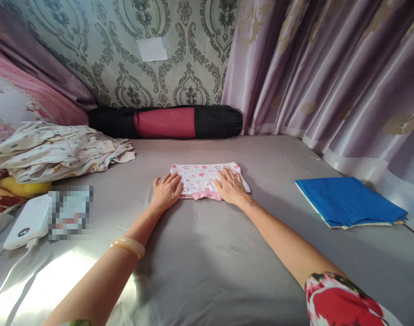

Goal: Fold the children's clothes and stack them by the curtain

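A small white garment [200, 179] with pink and red prints lies folded flat on the grey sheet, its pink trim facing me. My left hand [168, 190] rests on its left end, fingers spread and nothing gripped. On the right part of the cloth my right hand [231, 184] lies flat with its fingers stretched out. Parts of the garment's two ends are covered by my hands.
Folded blue cloth [349, 201] lies to the right. A crumpled patterned cloth [60, 147], a white power bank [28, 222] with a cable and a blurred-out item [71, 213] are at left. Along the wall stretches a black and red rolled bag [166, 122]; curtains [295, 68] hang right.
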The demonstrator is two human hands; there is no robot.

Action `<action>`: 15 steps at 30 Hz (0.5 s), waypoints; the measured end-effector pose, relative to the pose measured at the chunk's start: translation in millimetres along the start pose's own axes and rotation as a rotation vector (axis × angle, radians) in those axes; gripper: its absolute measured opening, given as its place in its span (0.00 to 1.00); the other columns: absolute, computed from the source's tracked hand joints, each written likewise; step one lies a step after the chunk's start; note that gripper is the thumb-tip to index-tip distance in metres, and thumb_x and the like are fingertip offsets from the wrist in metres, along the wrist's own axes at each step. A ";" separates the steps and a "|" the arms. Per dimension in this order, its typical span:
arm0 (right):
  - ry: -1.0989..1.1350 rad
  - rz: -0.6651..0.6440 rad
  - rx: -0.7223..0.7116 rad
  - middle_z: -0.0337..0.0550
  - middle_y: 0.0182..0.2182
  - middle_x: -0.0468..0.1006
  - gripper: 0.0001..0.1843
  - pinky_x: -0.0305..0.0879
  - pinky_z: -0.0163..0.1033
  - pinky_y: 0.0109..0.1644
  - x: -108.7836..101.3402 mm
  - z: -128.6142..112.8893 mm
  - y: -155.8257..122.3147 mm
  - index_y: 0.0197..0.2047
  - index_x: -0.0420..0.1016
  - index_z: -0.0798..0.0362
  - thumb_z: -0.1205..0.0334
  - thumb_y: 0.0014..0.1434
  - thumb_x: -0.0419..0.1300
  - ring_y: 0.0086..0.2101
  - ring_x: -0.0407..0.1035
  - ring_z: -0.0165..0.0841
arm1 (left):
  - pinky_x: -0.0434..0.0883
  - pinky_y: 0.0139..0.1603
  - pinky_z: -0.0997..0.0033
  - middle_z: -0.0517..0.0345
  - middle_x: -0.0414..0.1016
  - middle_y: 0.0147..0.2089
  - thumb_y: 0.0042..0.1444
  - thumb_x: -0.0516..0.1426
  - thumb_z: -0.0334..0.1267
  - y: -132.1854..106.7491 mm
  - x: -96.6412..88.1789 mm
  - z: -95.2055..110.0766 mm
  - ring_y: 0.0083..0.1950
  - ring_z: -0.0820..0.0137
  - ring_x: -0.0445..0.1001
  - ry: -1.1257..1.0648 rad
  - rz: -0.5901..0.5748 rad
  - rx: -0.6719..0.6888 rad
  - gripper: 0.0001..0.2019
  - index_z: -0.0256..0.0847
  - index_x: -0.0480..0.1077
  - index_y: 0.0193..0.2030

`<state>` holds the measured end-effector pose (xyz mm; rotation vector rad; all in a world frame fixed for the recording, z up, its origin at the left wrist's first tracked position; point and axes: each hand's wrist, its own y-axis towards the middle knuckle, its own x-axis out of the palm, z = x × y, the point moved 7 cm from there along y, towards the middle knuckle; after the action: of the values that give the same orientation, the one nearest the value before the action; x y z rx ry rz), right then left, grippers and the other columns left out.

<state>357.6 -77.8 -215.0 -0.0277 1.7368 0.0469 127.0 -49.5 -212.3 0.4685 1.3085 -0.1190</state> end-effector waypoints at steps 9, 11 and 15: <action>0.036 0.000 -0.009 0.52 0.70 0.48 0.31 0.34 0.55 0.69 2.2 -0.6 0.2 0.70 0.52 0.55 0.51 0.69 0.37 0.68 0.39 0.42 | 0.47 0.67 0.50 0.55 0.67 0.65 0.65 0.43 0.44 1.1 0.3 -2.1 0.68 0.60 0.60 -0.008 -0.012 -0.020 0.20 0.50 0.68 0.58; 0.076 -0.027 -0.015 0.52 0.70 0.48 0.30 0.33 0.56 0.69 1.9 0.5 1.5 0.70 0.52 0.55 0.52 0.69 0.39 0.68 0.39 0.42 | 0.48 0.67 0.51 0.55 0.67 0.65 0.65 0.43 0.44 1.1 -0.4 -2.4 0.68 0.61 0.59 -0.019 -0.016 -0.027 0.20 0.50 0.68 0.58; 0.261 -0.065 -0.014 0.49 0.69 0.52 0.28 0.39 0.50 0.69 -5.2 12.0 9.2 0.69 0.54 0.54 0.55 0.69 0.40 0.68 0.44 0.38 | 0.51 0.66 0.53 0.54 0.64 0.67 0.65 0.42 0.41 2.0 1.7 -8.0 0.68 0.63 0.59 -0.076 -0.032 -0.069 0.21 0.49 0.65 0.60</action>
<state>369.9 -68.1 -211.8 -0.1048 1.9956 0.0080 120.9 -44.3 -214.8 0.3806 1.2415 -0.1167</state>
